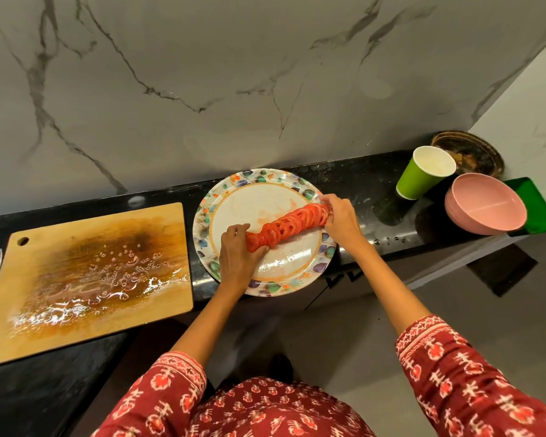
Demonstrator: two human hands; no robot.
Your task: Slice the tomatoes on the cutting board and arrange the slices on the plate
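Here, both hands (237, 247) bracketing slices (290, 223), plate (265, 184)

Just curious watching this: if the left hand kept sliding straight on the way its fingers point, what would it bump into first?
The left hand grips the near end of the row of tomato slices, so it would press into those first. Beyond them, probably the right hand at the far end; depth is hard to judge.
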